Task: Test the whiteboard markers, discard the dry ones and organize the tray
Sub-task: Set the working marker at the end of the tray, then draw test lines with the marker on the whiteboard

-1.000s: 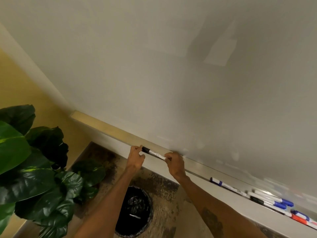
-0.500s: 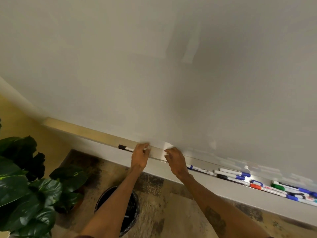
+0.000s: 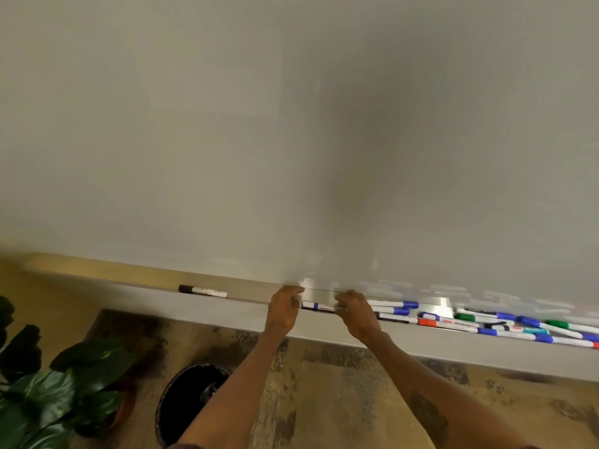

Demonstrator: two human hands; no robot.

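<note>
A long tray (image 3: 437, 346) runs under the whiteboard (image 3: 291, 124). On its left part a black-capped marker (image 3: 202, 291) lies alone, touched by neither hand. At mid-tray a white marker with a blue band (image 3: 316, 306) sits between my hands. My left hand (image 3: 283, 311) has curled fingers at its left end. My right hand (image 3: 356, 315) grips its right end. To the right, several blue, red, green and black markers (image 3: 486, 322) lie loosely piled in the tray.
A black-lined trash bin (image 3: 191, 403) stands on the floor below my left forearm. A large-leaved plant (image 3: 48, 400) fills the lower left corner. The floor is mottled brown.
The black-capped marker went from both hands onto the left part of the tray. Both hands then moved right to the blue-banded marker. The view has swung right, showing more of the pile.
</note>
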